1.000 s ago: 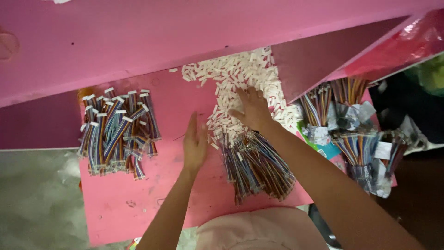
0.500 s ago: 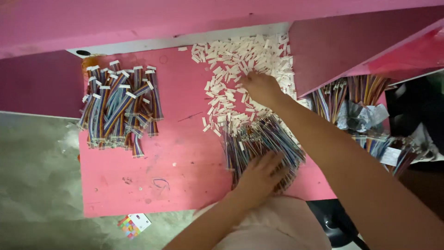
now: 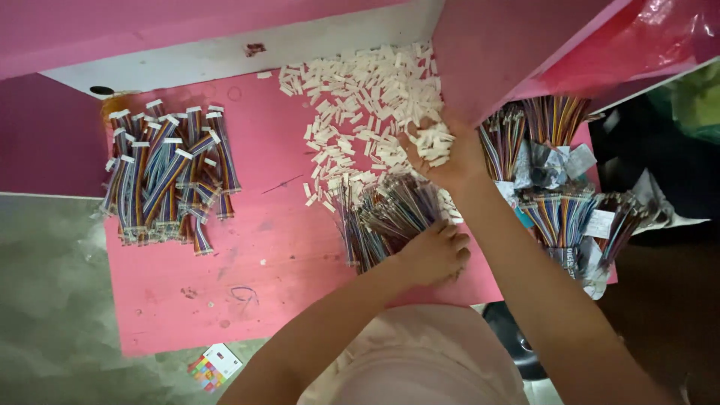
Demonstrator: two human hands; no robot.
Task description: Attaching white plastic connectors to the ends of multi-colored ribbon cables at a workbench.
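A heap of small white plastic connector housings (image 3: 360, 97) lies at the back of the pink tabletop (image 3: 262, 262). My right hand (image 3: 442, 154) is at the heap's near right edge, cupped palm up around a handful of the white housings. In front of the heap lies a loose pile of thin multicoloured wires (image 3: 390, 214). My left hand (image 3: 435, 253) rests on the near end of that pile, its fingers curled over the wire ends.
A stack of finished rainbow ribbon cables with white ends (image 3: 165, 180) lies at the left of the table. Bagged bundles of coloured wires (image 3: 559, 187) sit at the right edge. A pink wall panel (image 3: 502, 45) rises behind. A small colourful card (image 3: 214, 366) lies on the grey floor.
My left hand moved from the bare tabletop to the near end of the wire pile. My right hand has lifted out of the heap with white housings in it.
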